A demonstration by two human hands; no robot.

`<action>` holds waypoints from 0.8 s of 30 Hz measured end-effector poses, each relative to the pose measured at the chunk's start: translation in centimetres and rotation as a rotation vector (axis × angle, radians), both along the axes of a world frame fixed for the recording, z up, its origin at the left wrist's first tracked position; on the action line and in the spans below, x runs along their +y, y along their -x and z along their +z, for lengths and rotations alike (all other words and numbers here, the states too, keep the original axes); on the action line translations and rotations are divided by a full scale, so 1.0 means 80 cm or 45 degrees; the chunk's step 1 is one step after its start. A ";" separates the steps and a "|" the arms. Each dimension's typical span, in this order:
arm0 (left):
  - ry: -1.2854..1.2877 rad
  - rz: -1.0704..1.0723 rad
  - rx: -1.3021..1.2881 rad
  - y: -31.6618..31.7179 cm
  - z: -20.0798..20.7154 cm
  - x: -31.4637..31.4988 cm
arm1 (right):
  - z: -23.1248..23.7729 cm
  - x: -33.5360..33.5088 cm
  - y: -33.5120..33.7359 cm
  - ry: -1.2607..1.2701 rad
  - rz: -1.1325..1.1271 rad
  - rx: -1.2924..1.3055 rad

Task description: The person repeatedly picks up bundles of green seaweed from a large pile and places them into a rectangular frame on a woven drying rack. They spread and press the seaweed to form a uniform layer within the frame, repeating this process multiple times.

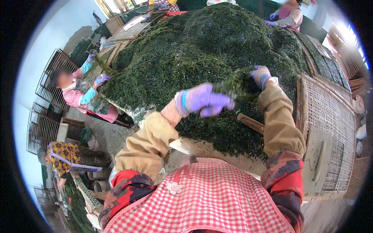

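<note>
A great heap of wet dark-green seaweed (186, 66) fills the middle, in front of me. Over its near side is my left hand (202, 100), in a purple and pink glove. Its fingers stretch to the right and apart, slightly smeared by motion. Farther right, my right hand (261, 76), gloved alike, has its fingers curled on a bunch of seaweed at the heap's surface. Loose strands of seaweed (232, 88), blurred, hang between the two hands. Below them, a wooden bar (250, 123) sticks out of the heap.
On the right stands a framed woven screen (330, 101). A person in pink (75, 87) handles seaweed at the left; another person (289, 17) is at the far right. Someone in a patterned top (64, 157) bends at lower left. Slatted racks (54, 79) line the wall.
</note>
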State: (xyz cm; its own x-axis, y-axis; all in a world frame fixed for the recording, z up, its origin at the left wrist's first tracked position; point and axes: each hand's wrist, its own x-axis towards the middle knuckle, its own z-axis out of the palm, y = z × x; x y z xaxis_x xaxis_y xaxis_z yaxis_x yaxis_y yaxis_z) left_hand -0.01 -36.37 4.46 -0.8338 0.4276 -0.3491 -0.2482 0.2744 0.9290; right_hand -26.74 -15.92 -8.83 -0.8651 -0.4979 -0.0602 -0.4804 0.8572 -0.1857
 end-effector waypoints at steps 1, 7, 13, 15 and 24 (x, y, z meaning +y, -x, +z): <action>-0.033 0.106 0.082 0.002 0.022 0.001 | -0.014 -0.013 -0.006 -0.188 0.192 0.042; -0.375 0.161 0.413 0.094 0.099 0.056 | -0.182 0.014 0.032 1.267 -0.371 -0.900; -0.564 0.111 1.010 0.086 0.255 0.032 | -0.156 -0.036 -0.162 1.370 -0.704 -1.652; -0.376 0.329 1.015 0.095 0.271 0.034 | -0.171 -0.021 -0.190 1.190 -0.716 -1.541; -0.358 0.207 0.347 0.077 0.209 0.026 | 0.196 -0.014 -0.271 0.963 0.372 1.010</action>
State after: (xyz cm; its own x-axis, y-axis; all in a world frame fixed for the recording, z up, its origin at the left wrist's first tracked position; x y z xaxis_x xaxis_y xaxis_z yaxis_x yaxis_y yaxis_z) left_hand -6.20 -34.33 21.21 -0.9440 0.3298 0.0053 -0.0020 -0.0218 0.9998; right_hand -5.07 -17.03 6.88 -0.3696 -0.3626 0.8555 -0.8563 0.4903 -0.1621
